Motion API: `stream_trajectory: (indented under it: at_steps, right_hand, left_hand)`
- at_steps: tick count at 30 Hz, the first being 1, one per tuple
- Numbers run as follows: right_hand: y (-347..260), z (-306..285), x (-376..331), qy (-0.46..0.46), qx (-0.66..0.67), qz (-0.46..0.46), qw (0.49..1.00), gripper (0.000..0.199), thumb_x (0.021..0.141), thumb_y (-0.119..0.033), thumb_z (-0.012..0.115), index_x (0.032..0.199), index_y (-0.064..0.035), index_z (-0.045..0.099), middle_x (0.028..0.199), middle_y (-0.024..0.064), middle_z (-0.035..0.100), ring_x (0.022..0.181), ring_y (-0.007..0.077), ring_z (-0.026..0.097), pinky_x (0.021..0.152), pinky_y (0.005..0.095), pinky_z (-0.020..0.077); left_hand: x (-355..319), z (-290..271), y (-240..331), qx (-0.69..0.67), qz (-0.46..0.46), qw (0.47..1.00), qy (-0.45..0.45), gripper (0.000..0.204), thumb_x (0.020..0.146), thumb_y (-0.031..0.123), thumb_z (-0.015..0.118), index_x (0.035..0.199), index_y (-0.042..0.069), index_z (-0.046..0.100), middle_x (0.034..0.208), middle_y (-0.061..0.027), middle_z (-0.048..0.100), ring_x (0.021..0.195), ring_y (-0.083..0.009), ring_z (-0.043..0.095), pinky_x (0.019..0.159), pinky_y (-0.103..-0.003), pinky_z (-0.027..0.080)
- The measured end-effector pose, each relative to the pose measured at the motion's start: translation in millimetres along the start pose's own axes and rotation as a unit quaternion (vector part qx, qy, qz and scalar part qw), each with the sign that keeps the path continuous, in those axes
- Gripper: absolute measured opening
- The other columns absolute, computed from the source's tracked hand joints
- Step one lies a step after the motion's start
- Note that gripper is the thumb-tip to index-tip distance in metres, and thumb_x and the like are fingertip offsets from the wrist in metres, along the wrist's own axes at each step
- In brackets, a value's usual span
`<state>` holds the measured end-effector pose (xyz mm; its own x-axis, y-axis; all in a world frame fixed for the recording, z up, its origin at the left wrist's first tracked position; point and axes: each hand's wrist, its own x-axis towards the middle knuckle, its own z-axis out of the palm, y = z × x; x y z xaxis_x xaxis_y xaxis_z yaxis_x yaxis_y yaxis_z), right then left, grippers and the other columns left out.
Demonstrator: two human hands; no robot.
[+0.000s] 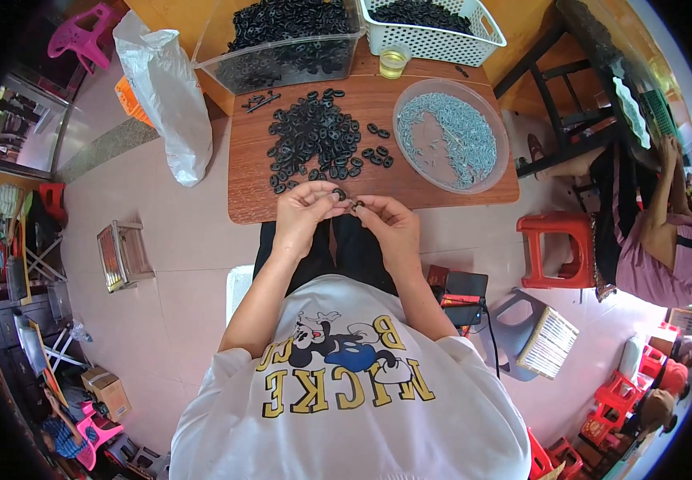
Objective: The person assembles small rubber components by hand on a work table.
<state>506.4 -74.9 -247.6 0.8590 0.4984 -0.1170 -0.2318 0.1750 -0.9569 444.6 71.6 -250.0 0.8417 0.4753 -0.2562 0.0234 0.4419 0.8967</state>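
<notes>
Just past the table's near edge, my left hand (302, 216) pinches a small black plastic piece (340, 194) between thumb and fingertips. My right hand (396, 230) meets it fingertip to fingertip, closed on another small dark piece (357, 206); whether the two pieces are joined cannot be made out. Beyond my hands lies a pile of black oval plastic pieces with two holes (314, 136), a few scattered to its right. A round clear tub (440, 166) of silvery screws (474, 132) stands to the right of the pile.
At the table's back are a clear bin (282, 68) and a white basket (430, 42), both full of black pieces, and a cup of yellowish liquid (392, 62). A white sack (174, 104) stands left. Right are a red stool (556, 248) and a seated person (662, 256).
</notes>
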Motion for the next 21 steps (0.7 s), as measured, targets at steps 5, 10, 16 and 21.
stream_trajectory:
  at_steps: [5, 10, 16, 21]
  right_hand:
    - [-4, 15, 6, -0.019, -0.007, 0.005, 1.0, 0.011, 0.081, -0.003, 0.067, 0.091, 0.0022, 0.066, 0.08, 0.0043, 0.066, 0.066, 0.0061, 0.058, 0.06, 0.0185, 0.047]
    - [-6, 31, 5, -0.033, -0.061, 0.024, 0.997, 0.01, 0.078, -0.001, 0.068, 0.087, 0.0023, 0.066, 0.078, 0.0051, 0.066, 0.063, 0.0074, 0.058, 0.057, 0.0186, 0.0456]
    - [-5, 37, 6, -0.036, -0.09, 0.034, 0.995, 0.009, 0.078, -0.001, 0.069, 0.086, 0.0021, 0.066, 0.075, 0.0049, 0.066, 0.061, 0.0073, 0.058, 0.056, 0.0181, 0.045]
    - [-4, 38, 5, -0.034, -0.096, 0.041, 0.994, 0.009, 0.078, -0.001, 0.068, 0.086, 0.0023, 0.066, 0.076, 0.0056, 0.066, 0.061, 0.0074, 0.058, 0.056, 0.0183, 0.045]
  left_hand:
    - [-11, -7, 14, -0.14, -0.056, 0.989, 0.009, 0.018, 0.085, 0.001, 0.059, 0.102, -0.006, 0.06, 0.093, -0.0168, 0.065, 0.084, -0.024, 0.067, 0.072, -0.032, 0.057]
    - [-17, -11, 14, -0.201, -0.059, 0.977, 0.041, 0.017, 0.085, 0.003, 0.061, 0.101, -0.002, 0.061, 0.094, -0.0159, 0.065, 0.093, -0.0249, 0.065, 0.077, -0.035, 0.057]
    - [-24, -11, 13, -0.202, -0.019, 0.978, 0.055, 0.014, 0.084, 0.001, 0.061, 0.098, -0.002, 0.062, 0.094, -0.0154, 0.066, 0.091, -0.0245, 0.065, 0.077, -0.036, 0.056]
    - [-25, -11, 11, -0.165, 0.003, 0.984, 0.066, 0.013, 0.084, -0.002, 0.061, 0.097, -0.003, 0.062, 0.091, -0.0153, 0.066, 0.086, -0.0222, 0.066, 0.075, -0.034, 0.057]
